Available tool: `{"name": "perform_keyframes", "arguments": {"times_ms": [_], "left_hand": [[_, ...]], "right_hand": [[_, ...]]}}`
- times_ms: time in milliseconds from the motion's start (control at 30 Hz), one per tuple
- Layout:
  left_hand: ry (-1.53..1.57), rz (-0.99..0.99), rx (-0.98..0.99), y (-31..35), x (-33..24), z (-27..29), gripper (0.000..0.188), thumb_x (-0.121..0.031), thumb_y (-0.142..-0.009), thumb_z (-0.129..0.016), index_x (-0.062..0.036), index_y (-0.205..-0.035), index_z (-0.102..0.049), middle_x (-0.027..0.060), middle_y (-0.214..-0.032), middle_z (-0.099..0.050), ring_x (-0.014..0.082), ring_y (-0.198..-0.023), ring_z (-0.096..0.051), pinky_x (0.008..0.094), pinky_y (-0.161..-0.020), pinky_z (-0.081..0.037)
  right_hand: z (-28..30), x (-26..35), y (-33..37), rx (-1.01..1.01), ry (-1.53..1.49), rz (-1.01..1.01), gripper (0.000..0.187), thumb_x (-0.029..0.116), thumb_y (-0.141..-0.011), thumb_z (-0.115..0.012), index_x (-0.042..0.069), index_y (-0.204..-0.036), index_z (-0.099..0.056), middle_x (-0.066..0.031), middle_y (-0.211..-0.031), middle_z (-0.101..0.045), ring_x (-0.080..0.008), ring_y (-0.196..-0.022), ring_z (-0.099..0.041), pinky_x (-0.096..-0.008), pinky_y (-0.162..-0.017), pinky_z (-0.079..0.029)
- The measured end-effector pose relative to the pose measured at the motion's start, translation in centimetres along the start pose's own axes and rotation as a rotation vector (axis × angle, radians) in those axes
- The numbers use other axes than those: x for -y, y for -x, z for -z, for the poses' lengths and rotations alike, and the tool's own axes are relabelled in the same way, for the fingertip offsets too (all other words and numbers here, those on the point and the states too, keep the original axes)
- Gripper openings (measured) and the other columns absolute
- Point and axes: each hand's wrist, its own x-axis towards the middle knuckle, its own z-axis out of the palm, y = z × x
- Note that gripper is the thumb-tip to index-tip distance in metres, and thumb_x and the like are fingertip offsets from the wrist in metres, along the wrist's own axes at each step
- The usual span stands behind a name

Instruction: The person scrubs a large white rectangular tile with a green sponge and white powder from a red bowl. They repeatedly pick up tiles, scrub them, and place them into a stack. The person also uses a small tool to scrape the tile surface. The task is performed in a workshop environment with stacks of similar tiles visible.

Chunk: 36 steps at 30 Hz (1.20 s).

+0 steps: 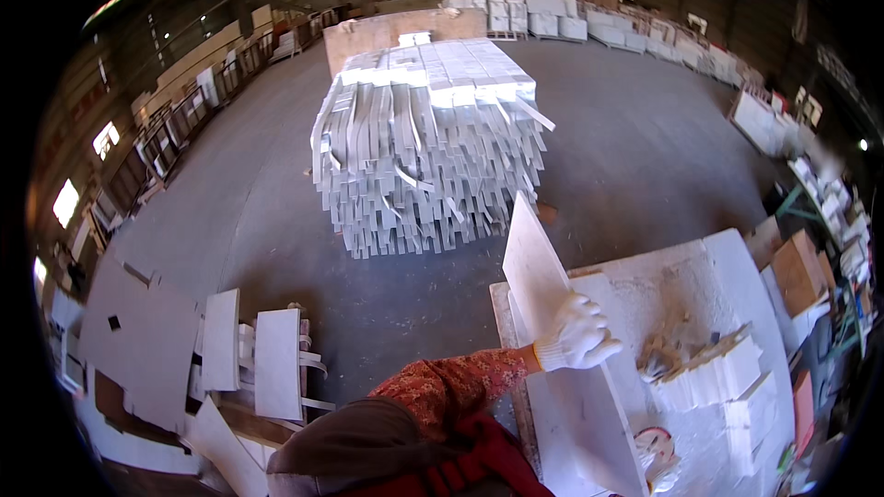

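A long white panel [589, 405] stands tilted on its long edge over a white-topped worktable [663, 281] at the right. My left hand [578, 331], in a white knit glove, reaches across and grips the panel's upper edge about midway along. At the panel's near end, by the lower edge of the view, my right hand [663, 474] shows only in part, also gloved, and seems closed on the panel. Beside it lies a round red-and-white thing [655, 443]. White blocks [709, 373] and small debris sit on the table to the right of the panel.
Ahead on the floor stands a large stack of long white strips [428, 147], some jutting out. White panels [278, 364] and a big grey sheet [143, 340] lie at the left. A brown box [799, 271] is beyond the table's right side. More stacked slabs [543, 9] line the far wall.
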Motion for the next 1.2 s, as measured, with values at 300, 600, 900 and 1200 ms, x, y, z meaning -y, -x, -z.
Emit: {"name": "perform_keyframes", "arguments": {"times_ms": [300, 600, 900, 1200], "left_hand": [[-0.043, 0.098, 0.056, 0.8, -0.6, 1.0, 0.039, -0.033, -0.08, -0.069, -0.0105, -0.048, -0.062, 0.0054, -0.053, -0.053, 0.0243, -0.063, -0.053, 0.0407, -0.068, -0.039], [0.006, 0.058, -0.011, 0.7, 0.7, -0.2, 0.028, -0.026, -0.068, -0.076, -0.0127, -0.058, -0.053, 0.0067, -0.06, -0.051, 0.0278, -0.06, -0.052, 0.0422, -0.058, -0.038], [-0.096, -0.104, 0.065, 0.5, 0.3, -2.1, 0.026, -0.021, -0.082, -0.063, -0.0136, -0.059, -0.057, 0.0048, -0.062, -0.054, 0.0267, -0.063, -0.05, 0.0401, -0.069, -0.037], [-0.117, -0.085, 0.087, 0.4, 1.0, -0.7, 0.026, -0.022, -0.086, -0.06, -0.0106, -0.063, -0.062, 0.0051, -0.068, -0.061, 0.0276, -0.065, -0.053, 0.0404, -0.069, -0.038]], "right_hand": [[2.6, 0.3, -1.0, 0.133, -0.314, -0.153, 0.052, 0.032, -0.09, -0.068, -0.005, -0.124, -0.052, -0.0196, -0.119, -0.059, -0.0289, -0.108, -0.056, -0.0436, -0.092, -0.045], [12.3, 2.3, 5.6, -0.189, -1.242, -0.158, 0.058, 0.021, -0.093, -0.068, -0.003, -0.14, -0.044, -0.0061, -0.111, -0.056, -0.0137, -0.094, -0.053, -0.0269, -0.079, -0.046], [24.7, 7.0, 13.7, -0.252, -0.956, -0.038, 0.028, 0.021, -0.096, -0.054, 0.002, -0.114, -0.062, -0.0075, -0.108, -0.061, -0.0151, -0.091, -0.057, -0.0285, -0.084, -0.045], [27.1, 9.7, 19.2, -0.199, -0.884, -0.021, 0.029, 0.021, -0.093, -0.058, -0.004, -0.105, -0.068, -0.0134, -0.106, -0.067, -0.0196, -0.096, -0.062, -0.032, -0.086, -0.048]]}}
